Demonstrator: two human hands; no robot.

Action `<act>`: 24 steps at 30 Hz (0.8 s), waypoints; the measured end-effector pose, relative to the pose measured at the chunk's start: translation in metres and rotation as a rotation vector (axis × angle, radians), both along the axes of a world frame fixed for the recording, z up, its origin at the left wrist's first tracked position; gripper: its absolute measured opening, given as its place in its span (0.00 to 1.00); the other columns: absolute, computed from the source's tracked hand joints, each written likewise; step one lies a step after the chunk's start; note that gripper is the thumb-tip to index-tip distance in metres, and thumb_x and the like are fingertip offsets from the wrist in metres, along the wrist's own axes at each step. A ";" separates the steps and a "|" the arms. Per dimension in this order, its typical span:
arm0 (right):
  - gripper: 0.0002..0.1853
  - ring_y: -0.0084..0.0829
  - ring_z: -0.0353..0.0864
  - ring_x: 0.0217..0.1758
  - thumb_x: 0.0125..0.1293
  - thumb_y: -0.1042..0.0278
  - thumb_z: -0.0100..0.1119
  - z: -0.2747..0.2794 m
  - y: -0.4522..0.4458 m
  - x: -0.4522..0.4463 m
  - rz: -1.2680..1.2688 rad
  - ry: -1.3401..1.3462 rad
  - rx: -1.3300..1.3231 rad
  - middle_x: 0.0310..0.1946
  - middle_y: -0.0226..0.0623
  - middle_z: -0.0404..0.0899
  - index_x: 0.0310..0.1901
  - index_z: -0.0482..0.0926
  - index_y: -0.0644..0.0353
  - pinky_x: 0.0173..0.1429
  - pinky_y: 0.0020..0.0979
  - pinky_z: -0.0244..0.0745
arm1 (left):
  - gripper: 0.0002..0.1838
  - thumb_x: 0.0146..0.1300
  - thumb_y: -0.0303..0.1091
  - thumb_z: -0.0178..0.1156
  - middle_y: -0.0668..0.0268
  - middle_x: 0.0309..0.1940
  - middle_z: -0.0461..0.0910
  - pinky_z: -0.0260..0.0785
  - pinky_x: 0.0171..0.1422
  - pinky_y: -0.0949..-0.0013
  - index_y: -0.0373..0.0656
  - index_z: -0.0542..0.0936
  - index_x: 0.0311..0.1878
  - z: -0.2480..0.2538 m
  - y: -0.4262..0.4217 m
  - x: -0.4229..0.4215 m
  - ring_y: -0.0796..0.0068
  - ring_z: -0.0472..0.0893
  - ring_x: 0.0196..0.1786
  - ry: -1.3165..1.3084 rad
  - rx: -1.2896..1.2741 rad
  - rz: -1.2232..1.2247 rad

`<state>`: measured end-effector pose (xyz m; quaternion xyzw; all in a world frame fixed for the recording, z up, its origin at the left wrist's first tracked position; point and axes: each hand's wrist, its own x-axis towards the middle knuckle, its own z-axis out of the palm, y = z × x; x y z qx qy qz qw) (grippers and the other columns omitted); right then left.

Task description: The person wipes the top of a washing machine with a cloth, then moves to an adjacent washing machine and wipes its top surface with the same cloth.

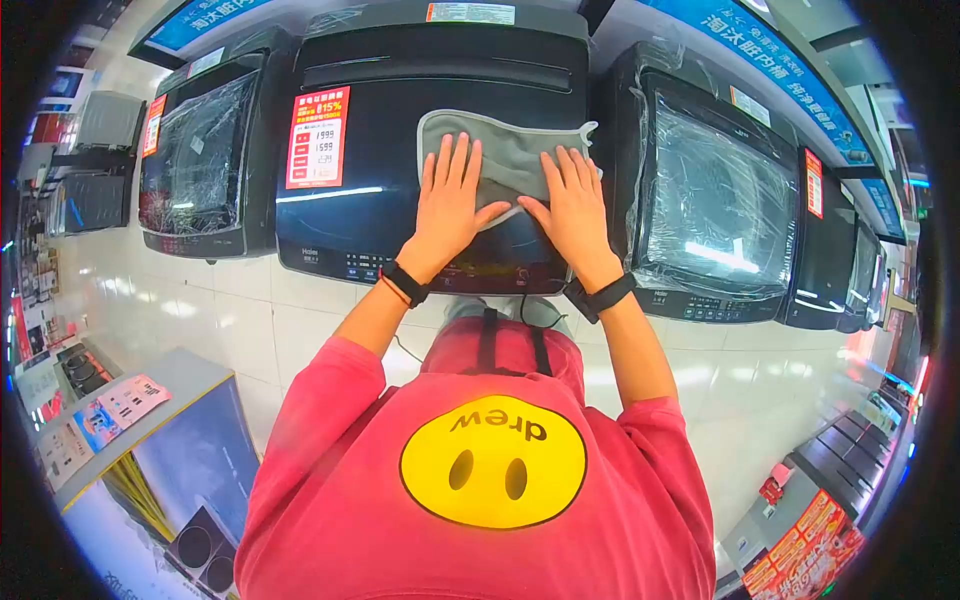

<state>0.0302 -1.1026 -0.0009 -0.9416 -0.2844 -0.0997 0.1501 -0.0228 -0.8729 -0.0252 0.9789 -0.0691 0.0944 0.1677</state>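
Observation:
A grey cleaning cloth (512,155) lies spread over the right part of the dark glossy lid of a top-loading washing machine (385,215). My left hand (452,198) rests flat on the cloth's left side, its fingers stretched out toward the back. On the cloth's right side my right hand (575,205) lies flat as well, fingers slightly spread. The two thumbs point at each other near the cloth's front edge. Neither hand grips the cloth. A red and white price tag (318,138) is stuck on the lid to the left of the cloth.
Plastic-wrapped washing machines stand close by on the left (205,150) and right (715,190). Blue sign boards (745,45) run behind them. A display counter (150,400) is at the lower left, and a stand with red posters (805,540) at the lower right. White tiled floor (240,330) surrounds me.

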 end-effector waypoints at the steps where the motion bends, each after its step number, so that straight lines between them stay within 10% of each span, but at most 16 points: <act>1: 0.41 0.56 0.71 0.84 0.71 0.43 0.76 0.000 0.000 -0.001 0.005 -0.002 -0.005 0.78 0.54 0.77 0.76 0.79 0.63 0.90 0.55 0.61 | 0.63 0.67 0.65 0.76 0.42 0.93 0.53 0.44 0.95 0.34 0.37 0.57 0.92 0.002 0.002 -0.002 0.40 0.48 0.96 0.037 -0.005 -0.004; 8: 0.49 0.56 0.69 0.87 0.66 0.36 0.78 0.007 -0.004 -0.020 0.038 0.057 -0.064 0.80 0.57 0.75 0.77 0.77 0.66 0.90 0.54 0.62 | 0.90 0.29 0.65 0.93 0.41 0.94 0.45 0.42 0.95 0.30 0.40 0.52 0.94 0.030 0.014 -0.034 0.34 0.42 0.96 0.354 0.148 -0.121; 18: 0.41 0.53 0.73 0.84 0.68 0.45 0.79 0.010 0.000 -0.043 0.027 0.028 0.000 0.78 0.56 0.78 0.73 0.80 0.69 0.84 0.48 0.71 | 0.75 0.52 0.71 0.83 0.37 0.94 0.43 0.41 0.93 0.25 0.37 0.57 0.92 -0.006 0.019 -0.035 0.31 0.39 0.96 0.213 -0.002 -0.085; 24: 0.56 0.51 0.66 0.89 0.57 0.41 0.85 -0.005 -0.004 -0.039 0.011 0.058 -0.095 0.86 0.54 0.68 0.80 0.72 0.68 0.88 0.51 0.66 | 0.85 0.40 0.68 0.90 0.35 0.94 0.39 0.36 0.92 0.22 0.38 0.50 0.94 0.022 0.007 -0.030 0.27 0.35 0.95 0.369 0.063 -0.077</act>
